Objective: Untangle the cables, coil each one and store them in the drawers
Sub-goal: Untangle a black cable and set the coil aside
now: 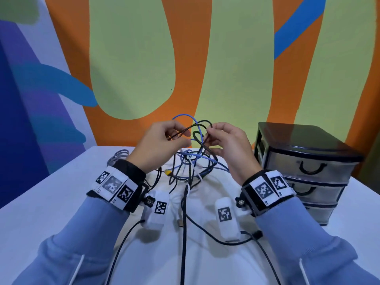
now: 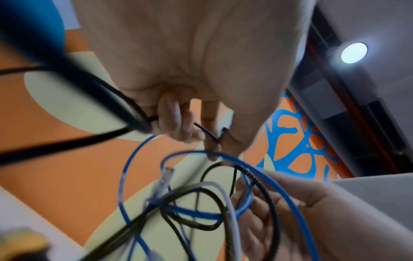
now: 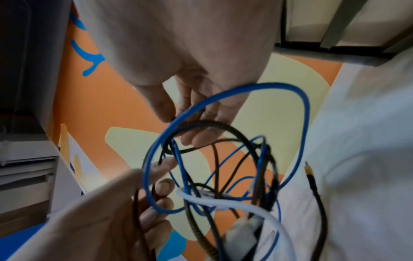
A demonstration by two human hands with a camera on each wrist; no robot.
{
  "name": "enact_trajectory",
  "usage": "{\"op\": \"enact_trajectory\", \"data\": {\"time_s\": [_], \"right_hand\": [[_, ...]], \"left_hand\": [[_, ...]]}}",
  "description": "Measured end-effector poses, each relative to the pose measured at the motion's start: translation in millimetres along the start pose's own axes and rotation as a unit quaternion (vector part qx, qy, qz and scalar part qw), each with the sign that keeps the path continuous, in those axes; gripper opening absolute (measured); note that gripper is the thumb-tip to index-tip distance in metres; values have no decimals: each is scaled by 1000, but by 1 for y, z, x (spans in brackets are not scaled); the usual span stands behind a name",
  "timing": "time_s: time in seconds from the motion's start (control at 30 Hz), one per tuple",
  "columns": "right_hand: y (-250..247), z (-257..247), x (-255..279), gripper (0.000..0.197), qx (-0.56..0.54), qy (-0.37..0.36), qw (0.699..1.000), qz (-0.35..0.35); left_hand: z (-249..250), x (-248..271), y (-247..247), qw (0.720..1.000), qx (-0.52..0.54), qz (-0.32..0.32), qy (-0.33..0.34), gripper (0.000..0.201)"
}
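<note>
A tangle of cables (image 1: 195, 159), blue, black, white and braided, is lifted above the white table (image 1: 51, 202). My left hand (image 1: 182, 135) pinches a braided brown-black cable (image 1: 186, 129) between thumb and fingers. My right hand (image 1: 208, 134) pinches a black cable loop (image 1: 202, 122) close beside it. A blue cable (image 1: 185, 115) arches over both. In the left wrist view my left hand (image 2: 201, 134) pinches a thin dark cable, with the blue loop (image 2: 263, 174) below. In the right wrist view my right hand (image 3: 190, 130) curls round a braided loop (image 3: 214, 123); a white cable (image 3: 241, 205) crosses the knot.
A black three-drawer unit (image 1: 304, 161) with all drawers closed stands at the table's right. A coiled grey cable (image 1: 119, 156) lies at the back left. A yellow connector (image 1: 168, 172) sits under the tangle. Black leads (image 1: 184, 233) trail toward the near edge.
</note>
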State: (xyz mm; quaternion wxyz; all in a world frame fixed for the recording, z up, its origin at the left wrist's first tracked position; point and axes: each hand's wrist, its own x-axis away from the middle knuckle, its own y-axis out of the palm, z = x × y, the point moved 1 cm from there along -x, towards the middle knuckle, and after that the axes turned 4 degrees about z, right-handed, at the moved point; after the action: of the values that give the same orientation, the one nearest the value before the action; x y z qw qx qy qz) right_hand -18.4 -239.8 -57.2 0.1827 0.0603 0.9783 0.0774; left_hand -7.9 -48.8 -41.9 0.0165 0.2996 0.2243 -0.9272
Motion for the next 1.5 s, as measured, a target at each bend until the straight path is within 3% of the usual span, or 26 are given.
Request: {"op": "enact_trajectory", "data": {"time_s": [0.1,0.17,0.3,0.37,0.53,0.67,0.8,0.9,0.97,1.2,1.3,1.4,1.5], "right_hand": [[0,1,1,8,49,-17,999,-8],[1,4,0,8,110,-47,993,-18],[1,7,-1,7,177,-89,980,-20],[0,6,0,3,176,-97,979,-42],[-1,5,3,25,215,-120,964,-104],[3,12,0,12,277,-136,951,-17],[-2,16,1,3,231,-98,967,31],[-2,15,1,1,181,-86,980,13],[-1,10,1,2,104,-65,993,0],[5,-2,8,17,-15,-22,999,-21],[7,-4,9,15,-17,-22,1000,-10],[7,-4,6,3,-25,-39,998,41],[4,-2,3,4,-70,-54,993,75]], "left_hand": [[2,1,0,999,43,17,16,29],[6,1,-2,997,53,45,25,35],[8,-3,-6,984,150,50,-79,41],[5,-4,-9,976,183,55,-101,35],[1,-6,-10,971,173,150,-68,32],[-3,-5,-7,980,69,185,4,35],[1,-1,-3,991,-16,125,40,28],[6,7,7,993,-97,-1,62,50],[5,9,12,988,-133,-38,73,61],[1,10,22,989,-124,-6,81,66],[1,9,23,985,-151,11,80,50],[1,8,24,973,-216,-14,78,26],[2,8,26,958,-276,-44,63,18]]}}
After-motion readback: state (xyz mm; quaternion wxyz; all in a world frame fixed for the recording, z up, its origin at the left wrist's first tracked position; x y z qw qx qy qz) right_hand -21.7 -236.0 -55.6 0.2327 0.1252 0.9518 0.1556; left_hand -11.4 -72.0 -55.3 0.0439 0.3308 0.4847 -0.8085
